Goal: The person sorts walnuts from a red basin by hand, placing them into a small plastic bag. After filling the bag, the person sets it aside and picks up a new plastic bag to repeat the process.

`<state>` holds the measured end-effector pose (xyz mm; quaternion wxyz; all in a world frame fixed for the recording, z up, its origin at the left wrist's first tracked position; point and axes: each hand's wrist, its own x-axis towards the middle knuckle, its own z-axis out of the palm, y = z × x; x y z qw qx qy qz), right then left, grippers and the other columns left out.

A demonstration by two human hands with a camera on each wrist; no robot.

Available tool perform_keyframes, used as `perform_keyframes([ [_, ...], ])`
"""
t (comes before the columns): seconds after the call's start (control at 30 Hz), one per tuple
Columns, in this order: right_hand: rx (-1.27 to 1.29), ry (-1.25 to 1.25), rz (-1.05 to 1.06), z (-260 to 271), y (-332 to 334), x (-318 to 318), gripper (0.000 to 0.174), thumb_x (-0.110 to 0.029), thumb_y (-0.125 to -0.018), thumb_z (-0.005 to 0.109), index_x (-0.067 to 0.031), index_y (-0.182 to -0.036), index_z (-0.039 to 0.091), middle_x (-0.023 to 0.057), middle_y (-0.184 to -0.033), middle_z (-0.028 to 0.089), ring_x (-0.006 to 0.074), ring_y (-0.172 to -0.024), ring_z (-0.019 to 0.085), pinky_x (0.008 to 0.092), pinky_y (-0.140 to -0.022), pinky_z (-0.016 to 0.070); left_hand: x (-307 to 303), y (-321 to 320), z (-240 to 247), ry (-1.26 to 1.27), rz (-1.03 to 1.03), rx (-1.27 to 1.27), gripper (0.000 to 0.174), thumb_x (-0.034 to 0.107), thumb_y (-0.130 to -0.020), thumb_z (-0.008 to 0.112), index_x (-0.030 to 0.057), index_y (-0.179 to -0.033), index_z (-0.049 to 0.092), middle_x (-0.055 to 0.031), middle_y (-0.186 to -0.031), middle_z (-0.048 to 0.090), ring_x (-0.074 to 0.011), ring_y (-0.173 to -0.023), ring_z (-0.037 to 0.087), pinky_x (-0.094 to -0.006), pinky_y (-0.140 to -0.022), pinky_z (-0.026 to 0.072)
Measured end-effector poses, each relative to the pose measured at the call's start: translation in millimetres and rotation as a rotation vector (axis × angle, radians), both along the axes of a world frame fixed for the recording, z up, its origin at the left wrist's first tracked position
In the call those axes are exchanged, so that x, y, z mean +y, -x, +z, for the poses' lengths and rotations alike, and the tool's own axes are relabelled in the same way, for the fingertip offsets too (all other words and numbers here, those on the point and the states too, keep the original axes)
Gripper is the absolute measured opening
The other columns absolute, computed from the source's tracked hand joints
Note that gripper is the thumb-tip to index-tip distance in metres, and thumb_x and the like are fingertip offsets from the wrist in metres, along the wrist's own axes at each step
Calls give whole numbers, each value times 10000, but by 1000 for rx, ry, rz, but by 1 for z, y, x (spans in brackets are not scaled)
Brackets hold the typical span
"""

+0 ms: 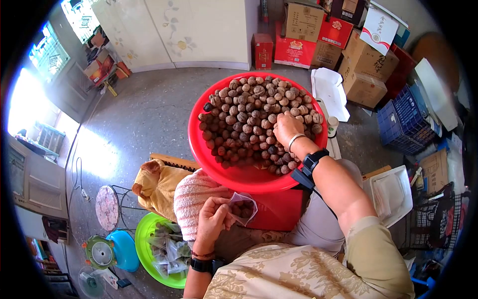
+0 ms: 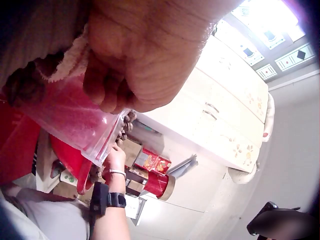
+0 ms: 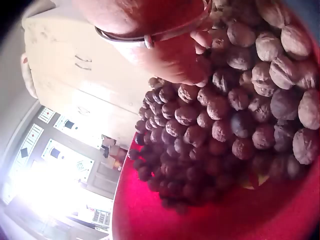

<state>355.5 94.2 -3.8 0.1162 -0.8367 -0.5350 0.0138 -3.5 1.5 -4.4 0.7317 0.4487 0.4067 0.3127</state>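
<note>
A large red basin (image 1: 195, 149) holds a heap of walnuts (image 1: 239, 117). My right hand (image 1: 287, 128) reaches down onto the right side of the heap, its fingertips among the nuts. In the right wrist view the back of that hand (image 3: 170, 55) hides most of its fingers, so I cannot tell whether they grip a walnut. Below the basin's near rim, my left hand (image 1: 213, 219) pinches the edge of a small clear plastic bag (image 1: 253, 207) with several walnuts inside. The left wrist view shows the zip-type mouth of this bag (image 2: 75, 120) spread toward the basin.
At the lower left, a green basin (image 1: 142, 249) holds filled plastic bags (image 1: 172, 251). Beside it are a blue stool (image 1: 123, 249) and a round patterned seat (image 1: 107, 207). A white tray (image 1: 403, 189) stands at the right, with stacked cartons (image 1: 366, 74) and a blue crate (image 1: 406, 119) behind.
</note>
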Motion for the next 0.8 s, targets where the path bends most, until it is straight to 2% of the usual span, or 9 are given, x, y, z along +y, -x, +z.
perform_keyframes([
  [0.2,88,-26,68,14,6,-7,240,-170,-812,677,-28,-999,628,214,-1102,661,402,-1011,667,505,-856,553,-1,-3,3,-16,20,37,89,98,-1032,544,23,-1068,576,-26,-682,607,-91,-520,549,-217,-461,430],
  [0.23,180,-59,146,25,13,-14,271,-179,-799,717,-24,-998,617,193,-1019,690,346,-940,687,458,-808,557,0,-4,5,-15,6,52,91,104,-1033,548,26,-1069,575,-26,-682,608,-91,-521,552,-216,-461,429],
  [0.3,482,-143,304,34,25,-21,243,-191,-818,713,-11,-970,652,210,-986,720,360,-943,705,432,-843,556,-1,-2,5,-6,12,76,92,110,-1034,551,28,-1070,574,-26,-681,609,-91,-521,555,-214,-461,427],
  [0.37,845,-66,424,45,41,-32,231,-165,-829,759,-14,-977,665,119,-922,738,194,-865,711,343,-786,562,0,-2,2,-15,2,33,97,120,-1036,558,31,-1073,573,-26,-681,612,-88,-524,563,-213,-458,425],
  [0.43,1016,-28,615,56,58,-45,190,-121,-854,743,-14,-991,667,87,-928,753,154,-863,709,321,-793,562,0,-3,5,-24,13,66,102,123,-1037,561,29,-1078,572,-26,-682,615,-85,-521,565,-213,-455,425],
  [0.63,1102,49,897,76,93,-75,202,-61,-862,733,-18,-1043,655,78,-953,753,144,-919,715,299,-845,565,0,-5,1,-11,20,54,100,115,-1038,555,26,-1081,570,-26,-679,614,-84,-512,562,-215,-456,438],
  [0.7,1236,167,950,76,97,-81,244,-118,-857,761,-16,-1054,659,86,-937,746,160,-899,711,310,-832,561,-1,-6,1,-32,23,48,94,104,-1035,546,24,-1078,569,-28,-680,614,-88,-509,559,-220,-455,443],
  [0.73,954,189,954,91,95,-82,281,-193,-851,787,-14,-1038,678,104,-927,740,188,-868,706,331,-817,558,1,-7,2,-39,15,43,94,104,-1035,546,24,-1078,569,-28,-680,614,-88,-509,559,-220,-455,443],
  [0.8,903,122,903,84,91,-76,285,-217,-846,794,-18,-1021,689,116,-925,737,199,-864,704,342,-815,557,-1,-7,3,3,45,44,89,94,-1031,541,22,-1076,569,-28,-678,614,-92,-505,554,-225,-456,446],
])
